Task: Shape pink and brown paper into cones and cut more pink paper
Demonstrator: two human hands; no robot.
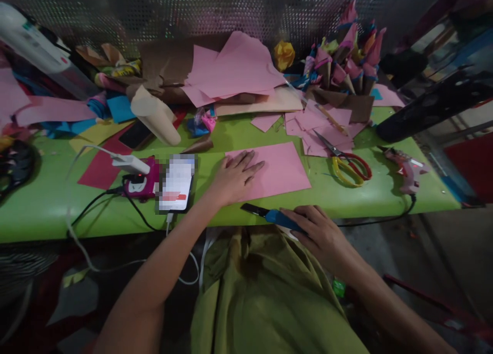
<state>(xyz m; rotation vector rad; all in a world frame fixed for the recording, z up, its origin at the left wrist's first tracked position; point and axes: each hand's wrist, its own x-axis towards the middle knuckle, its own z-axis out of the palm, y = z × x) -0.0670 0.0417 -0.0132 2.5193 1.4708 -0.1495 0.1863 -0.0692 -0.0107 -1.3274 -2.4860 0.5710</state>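
A pink sheet of paper (281,169) lies flat near the front edge of the green table. My left hand (236,179) rests on its left part, palm down with the fingers stretched out. In my right hand (314,225) is a blue utility knife (283,219), held just in front of the paper at the table's edge. Its dark blade (254,209) points left and sits apart from the sheet. My right fingers are wrapped over the handle and hide part of it.
Right of the sheet lie scissors (348,166) and a glue gun (408,171). A phone (177,182) and a magenta power adapter (144,184) with cables are at left. Behind are pink papers (242,66), paper scraps (323,128), a paper roll (156,117) and paper cones (346,61).
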